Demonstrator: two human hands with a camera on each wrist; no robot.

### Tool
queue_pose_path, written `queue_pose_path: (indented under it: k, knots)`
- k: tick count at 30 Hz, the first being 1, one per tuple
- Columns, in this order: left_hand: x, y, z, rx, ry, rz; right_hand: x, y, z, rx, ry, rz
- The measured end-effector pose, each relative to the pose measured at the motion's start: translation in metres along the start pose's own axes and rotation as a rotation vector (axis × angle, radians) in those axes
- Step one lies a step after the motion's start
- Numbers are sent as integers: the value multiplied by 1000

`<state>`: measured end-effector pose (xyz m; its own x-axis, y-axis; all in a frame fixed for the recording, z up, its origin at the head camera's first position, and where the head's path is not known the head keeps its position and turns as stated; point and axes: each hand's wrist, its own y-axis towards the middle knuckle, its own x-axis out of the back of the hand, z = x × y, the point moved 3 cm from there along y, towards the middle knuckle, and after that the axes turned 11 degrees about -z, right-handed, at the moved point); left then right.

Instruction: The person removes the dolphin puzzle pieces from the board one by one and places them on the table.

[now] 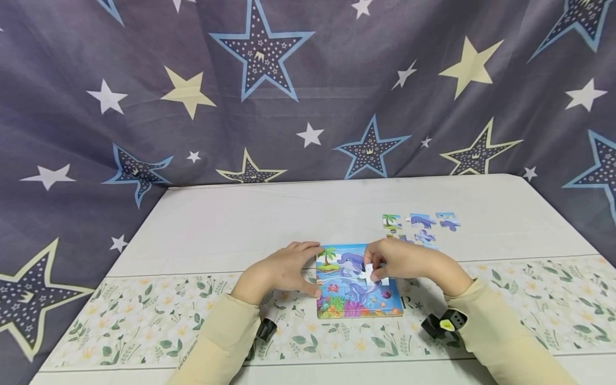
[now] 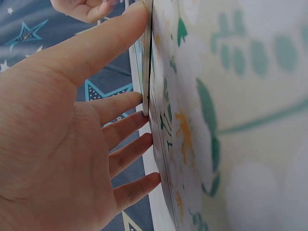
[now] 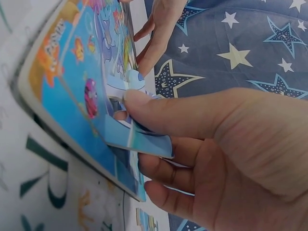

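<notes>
A dolphin jigsaw puzzle in a flat board (image 1: 395, 302) lies on the table, with palm tree, coral and fish in its picture. My left hand (image 1: 287, 269) is at its left side, thumb at the lower left edge and forefinger at the top left corner. In the left wrist view the fingers are spread and nearly straight along the board's edge (image 2: 146, 57). Over the right half of the puzzle, my right hand (image 1: 404, 258) pinches a puzzle piece (image 3: 153, 142) between thumb and fingers. That piece looks tilted; the fingers partly hide it.
Loose pieces lie beyond the board to the right: a palm tree piece (image 1: 392, 221), a dolphin piece (image 1: 421, 221) and a blue piece (image 1: 448, 220). Several more are partly behind my right hand. A floral strip (image 1: 192, 321) crosses the table; a starry curtain (image 1: 308, 80) hangs behind.
</notes>
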<state>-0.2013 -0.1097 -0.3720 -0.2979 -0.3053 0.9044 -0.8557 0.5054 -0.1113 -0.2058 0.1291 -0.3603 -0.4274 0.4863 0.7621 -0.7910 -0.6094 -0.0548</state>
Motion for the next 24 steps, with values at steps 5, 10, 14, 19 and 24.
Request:
queue_pose_path:
  k: [5, 10, 14, 19, 24]
  knots:
    - [0, 0, 0, 1, 1, 1, 3, -1, 0, -6, 23, 0]
    - [0, 0, -1, 3, 3, 3, 7, -1, 0, -69, 60, 10]
    - [0, 0, 0, 5, 6, 0, 10, -2, -1, -77, 51, 11]
    - [-1, 0, 1, -1, 5, -2, 17, -5, -3, -33, 35, 5]
    - [-1, 0, 1, -7, -6, -1, 25, -9, -8, -48, 47, -12]
